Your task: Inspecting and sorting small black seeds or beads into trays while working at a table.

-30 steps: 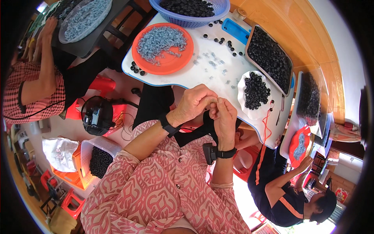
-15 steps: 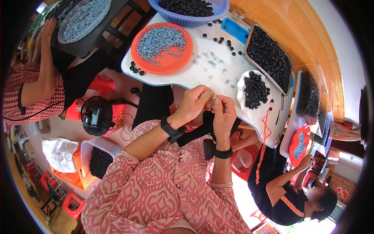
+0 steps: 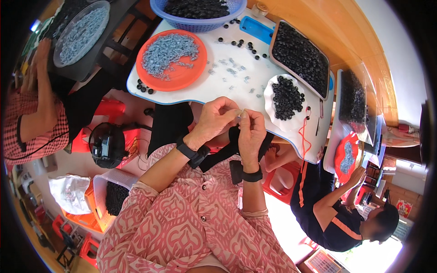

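My left hand (image 3: pixel 213 119) and my right hand (image 3: pixel 251 132) meet just off the table's near edge. Thumb and forefinger are pinched together on each, the fingertips touching. A tiny pale bit shows between them, too small and covered to name. Beyond them an orange-red plate (image 3: pixel 191 78) carries a heap of small clear bluish plastic pieces (image 3: pixel 169 51). More such pieces lie scattered on the white table (image 3: pixel 218 88). To the right, a white scalloped dish (image 3: pixel 269 98) holds small black ring-like parts (image 3: pixel 287 98).
A blue basket (image 3: pixel 193 23) and a rimmed tray (image 3: pixel 327 91) hold more black parts. Near them lie a blue tray (image 3: pixel 255 29) and a red cord (image 3: pixel 304 136). Co-workers sit at left (image 3: pixel 43 109) and right (image 3: pixel 339 223). A fan-like black device (image 3: pixel 108 143) stands lower left.
The view has shifted, so the table and its contents sit farther left in the picture. Both hands stay pinched together; the pale bit between the fingertips is now more covered.
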### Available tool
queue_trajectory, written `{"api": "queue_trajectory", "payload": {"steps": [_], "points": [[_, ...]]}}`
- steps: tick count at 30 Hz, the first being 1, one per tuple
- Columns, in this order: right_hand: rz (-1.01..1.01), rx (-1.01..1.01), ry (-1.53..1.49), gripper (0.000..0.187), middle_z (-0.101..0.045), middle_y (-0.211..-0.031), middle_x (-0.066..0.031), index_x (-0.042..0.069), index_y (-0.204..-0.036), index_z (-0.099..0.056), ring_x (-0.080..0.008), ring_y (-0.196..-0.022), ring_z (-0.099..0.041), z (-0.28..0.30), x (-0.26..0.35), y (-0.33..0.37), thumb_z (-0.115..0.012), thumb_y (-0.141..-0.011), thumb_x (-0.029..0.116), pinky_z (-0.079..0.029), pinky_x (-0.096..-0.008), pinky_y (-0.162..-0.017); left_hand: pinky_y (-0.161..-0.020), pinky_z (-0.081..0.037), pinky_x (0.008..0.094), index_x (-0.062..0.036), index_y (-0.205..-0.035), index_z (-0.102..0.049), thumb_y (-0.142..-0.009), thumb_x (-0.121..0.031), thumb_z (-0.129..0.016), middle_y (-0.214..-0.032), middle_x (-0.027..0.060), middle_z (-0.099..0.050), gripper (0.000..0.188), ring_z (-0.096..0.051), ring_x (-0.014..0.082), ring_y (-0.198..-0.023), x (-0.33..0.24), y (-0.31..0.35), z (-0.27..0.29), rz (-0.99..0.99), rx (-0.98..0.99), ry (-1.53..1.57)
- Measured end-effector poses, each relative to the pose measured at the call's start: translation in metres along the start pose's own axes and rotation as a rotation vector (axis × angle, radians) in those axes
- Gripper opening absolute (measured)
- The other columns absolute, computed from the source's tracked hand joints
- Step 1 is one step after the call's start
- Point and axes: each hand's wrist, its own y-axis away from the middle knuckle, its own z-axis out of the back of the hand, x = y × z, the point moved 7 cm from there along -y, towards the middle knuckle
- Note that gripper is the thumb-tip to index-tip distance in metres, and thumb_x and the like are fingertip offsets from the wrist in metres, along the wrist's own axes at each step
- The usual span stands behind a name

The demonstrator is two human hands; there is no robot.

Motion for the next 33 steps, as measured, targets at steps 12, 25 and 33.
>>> {"api": "queue_trajectory", "payload": {"steps": [12,25,33], "points": [[-0.015,-0.091,0.139,0.011,-0.062,-0.085,-0.0015,0.002,-0.099,-0.059,-0.0060,-0.069,-0.053,0.048,-0.017,0.015,-0.058,-0.096,0.013,-0.045,-0.0191,-0.061,-0.062,-0.049,0.0406,-0.0034,-0.086,-0.065,-0.083,-0.013,-0.067,-0.081,0.0122,-0.057,0.010,-0.059,0.0331,-0.070,-0.026,-0.021,-0.027,-0.540,-0.143,-1.227],[-0.019,-0.144,0.105,0.011,-0.059,-0.081,-0.0026,0.000,-0.095,-0.059,-0.0080,-0.069,-0.051,0.062,-0.018,0.024,-0.058,-0.095,0.012,-0.044,-0.0219,-0.062,-0.067,-0.051,0.0388,-0.0051,-0.077,-0.063,-0.075,-0.005,-0.058,-0.088,0.0078,-0.058,0.005,-0.058,0.0275,-0.085,-0.013,-0.084,-0.128,-0.793,0.161,-1.318],[0.008,-0.138,0.128,0.013,-0.061,-0.085,-0.0020,0.001,-0.098,-0.060,-0.0061,-0.069,-0.053,0.068,-0.025,0.026,-0.058,-0.096,0.014,-0.044,-0.0191,-0.060,-0.068,-0.050,0.0406,-0.0056,-0.077,-0.062,-0.074,-0.005,-0.058,-0.083,0.0090,-0.060,0.004,-0.059,0.0295,-0.081,-0.002,-0.095,-0.133,-0.750,0.187,-1.387]]}}
